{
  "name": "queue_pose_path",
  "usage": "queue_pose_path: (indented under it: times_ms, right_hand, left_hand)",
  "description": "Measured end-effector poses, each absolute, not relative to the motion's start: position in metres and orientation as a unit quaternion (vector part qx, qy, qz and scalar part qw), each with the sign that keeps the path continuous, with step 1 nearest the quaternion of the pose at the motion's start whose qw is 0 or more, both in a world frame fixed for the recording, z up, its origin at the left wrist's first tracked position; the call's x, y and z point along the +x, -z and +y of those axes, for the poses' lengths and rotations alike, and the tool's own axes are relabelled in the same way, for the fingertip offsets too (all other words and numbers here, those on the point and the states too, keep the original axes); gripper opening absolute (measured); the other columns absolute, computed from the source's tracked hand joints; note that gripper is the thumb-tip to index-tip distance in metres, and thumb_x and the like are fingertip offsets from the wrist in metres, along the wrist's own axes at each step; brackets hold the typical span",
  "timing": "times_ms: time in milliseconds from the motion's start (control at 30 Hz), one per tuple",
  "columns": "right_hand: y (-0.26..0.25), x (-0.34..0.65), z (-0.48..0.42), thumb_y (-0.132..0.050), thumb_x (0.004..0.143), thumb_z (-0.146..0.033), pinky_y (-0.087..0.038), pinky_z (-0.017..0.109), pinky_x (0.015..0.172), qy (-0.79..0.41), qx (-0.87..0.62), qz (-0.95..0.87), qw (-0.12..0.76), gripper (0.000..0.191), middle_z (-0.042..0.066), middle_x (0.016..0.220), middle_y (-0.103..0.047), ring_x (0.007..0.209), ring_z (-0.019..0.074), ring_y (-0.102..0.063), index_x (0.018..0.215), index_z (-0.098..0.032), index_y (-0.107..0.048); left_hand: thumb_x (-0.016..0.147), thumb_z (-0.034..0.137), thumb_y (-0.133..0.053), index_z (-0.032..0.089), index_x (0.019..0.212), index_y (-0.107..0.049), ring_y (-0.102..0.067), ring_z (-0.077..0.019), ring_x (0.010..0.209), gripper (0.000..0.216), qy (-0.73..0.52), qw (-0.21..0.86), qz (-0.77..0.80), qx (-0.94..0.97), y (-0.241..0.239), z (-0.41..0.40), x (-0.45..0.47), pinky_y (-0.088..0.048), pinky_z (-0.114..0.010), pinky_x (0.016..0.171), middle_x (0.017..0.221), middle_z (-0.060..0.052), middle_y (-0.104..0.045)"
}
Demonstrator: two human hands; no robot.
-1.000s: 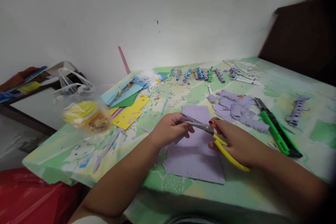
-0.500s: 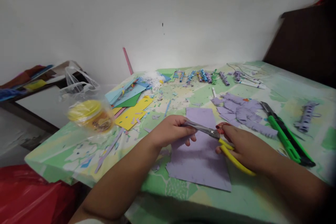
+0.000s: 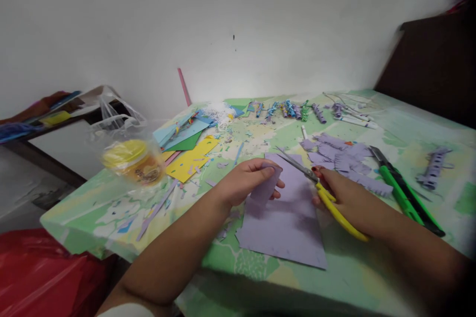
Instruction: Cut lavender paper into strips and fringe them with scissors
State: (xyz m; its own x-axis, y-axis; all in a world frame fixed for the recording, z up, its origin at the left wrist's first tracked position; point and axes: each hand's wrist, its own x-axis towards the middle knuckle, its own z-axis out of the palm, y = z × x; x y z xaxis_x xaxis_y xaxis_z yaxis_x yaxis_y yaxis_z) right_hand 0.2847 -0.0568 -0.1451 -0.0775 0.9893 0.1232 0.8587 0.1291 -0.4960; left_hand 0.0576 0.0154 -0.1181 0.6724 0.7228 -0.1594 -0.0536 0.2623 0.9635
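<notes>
Near the table's (image 3: 345,277) front edge, the lilac paper sheet (image 3: 286,228) is lying flat. The left hand (image 3: 247,183) is pinching a cut lilac strip (image 3: 265,189), fingers closed on it, lifting it clear. The right hand (image 3: 351,203) is gripping the yellow-handled scissors (image 3: 316,185), blades pointing toward the far edge.

Left arm: bare forearm reaching in from the lower left, wrist straight.
Left hand (image 3: 243,182): knuckles up, fingers curled in, thumb pressed against the fingertips in a pinch.
Right arm: forearm coming in from the lower right corner.
Right hand (image 3: 347,199): palm down, fingers closed in a grip, red-painted nail showing.
</notes>
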Motion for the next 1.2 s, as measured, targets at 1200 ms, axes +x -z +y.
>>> queue_pose_path:
  times_ms: [1200]
  right_hand:
    - [0.139,0.267,-0.075,-0.054,0.073,-0.043,-0.044,0.044,0.083,-0.213,-0.600,-0.756,0.153,0.054,0.017,0.115,-0.057,0.102,0.0334,-0.056,0.118,-0.016,-0.044]
  left_hand:
    - [0.075,0.016,-0.052,0.012,0.065,-0.061,-0.056,-0.0040,0.048,0.014,-0.213,0.499,0.336,0.770,0.099,-0.002,0.055,-0.041,-0.013,0.046,0.061,0.003,-0.058]
